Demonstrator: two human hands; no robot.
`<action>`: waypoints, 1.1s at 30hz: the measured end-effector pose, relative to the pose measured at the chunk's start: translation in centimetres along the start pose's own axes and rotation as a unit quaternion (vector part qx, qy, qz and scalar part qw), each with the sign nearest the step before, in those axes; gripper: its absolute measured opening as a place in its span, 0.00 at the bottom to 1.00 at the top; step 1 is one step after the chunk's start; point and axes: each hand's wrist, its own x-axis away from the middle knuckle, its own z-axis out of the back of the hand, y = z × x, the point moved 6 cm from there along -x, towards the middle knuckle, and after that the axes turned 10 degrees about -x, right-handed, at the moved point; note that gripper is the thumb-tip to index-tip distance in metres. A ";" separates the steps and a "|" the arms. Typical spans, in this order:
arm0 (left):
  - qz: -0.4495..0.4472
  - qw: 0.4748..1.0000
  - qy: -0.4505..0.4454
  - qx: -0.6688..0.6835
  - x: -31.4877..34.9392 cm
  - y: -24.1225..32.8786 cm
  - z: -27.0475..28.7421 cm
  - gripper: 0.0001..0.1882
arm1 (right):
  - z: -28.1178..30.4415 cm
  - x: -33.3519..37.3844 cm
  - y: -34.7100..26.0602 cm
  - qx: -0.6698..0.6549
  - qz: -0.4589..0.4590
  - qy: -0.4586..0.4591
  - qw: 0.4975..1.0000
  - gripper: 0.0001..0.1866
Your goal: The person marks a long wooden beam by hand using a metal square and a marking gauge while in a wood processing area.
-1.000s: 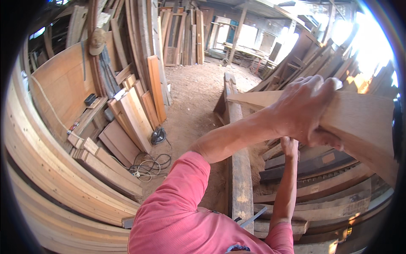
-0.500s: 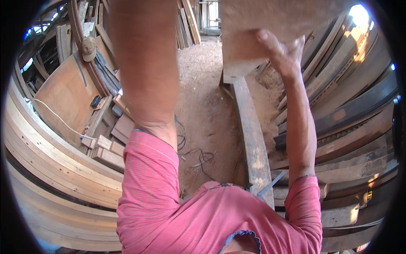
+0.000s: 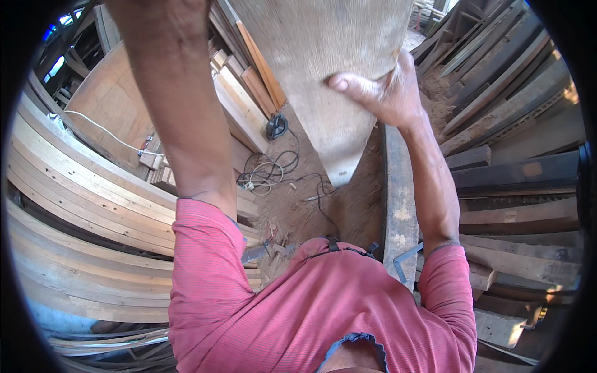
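Observation:
A broad plywood board (image 3: 336, 56) hangs raised in front of me, tilted so that one corner points down toward the floor. My right hand (image 3: 388, 99) grips its right edge, with the thumb laid across the near face and the other fingers mostly hidden behind. On the left my bare forearm reaches up past the top edge of the picture, so my left hand is out of sight. The board's upper part is also cut off. Below its low corner lies a dusty floor with black cable.
A long wooden beam (image 3: 398, 193) runs along my right, with a metal square (image 3: 404, 264) on it. Stacked planks (image 3: 93, 217) line the left, and dark timbers (image 3: 516, 174) the right. A coiled cable (image 3: 267, 171) and a round black power tool (image 3: 277, 126) lie on the floor ahead.
The board has tilted, and its lower corner now hangs lower in the picture. My left forearm leans further left. The view has shifted, showing more of the cable and the power tool.

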 end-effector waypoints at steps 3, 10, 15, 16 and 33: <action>0.036 0.998 -0.042 0.013 3.0 -3.2 -3.0 0.42 | -0.7 1.7 3.1 0.021 -0.004 0.000 1.000 0.35; 0.109 0.981 -0.134 0.085 8.5 -10.1 -12.5 0.38 | 1.3 1.2 8.7 -0.046 -0.076 0.007 0.996 0.36; 0.171 0.936 -0.260 0.166 17.7 -12.6 -21.5 0.35 | 4.2 1.2 11.9 -0.090 -0.109 0.063 0.988 0.41; 0.190 0.917 -0.297 0.189 20.8 -12.7 -23.3 0.35 | 4.9 1.7 12.8 -0.098 -0.159 0.081 0.979 0.44; 0.048 0.539 -0.576 0.613 37.3 4.7 -37.9 0.61 | 17.6 13.7 13.6 -0.030 -0.146 0.343 0.927 0.33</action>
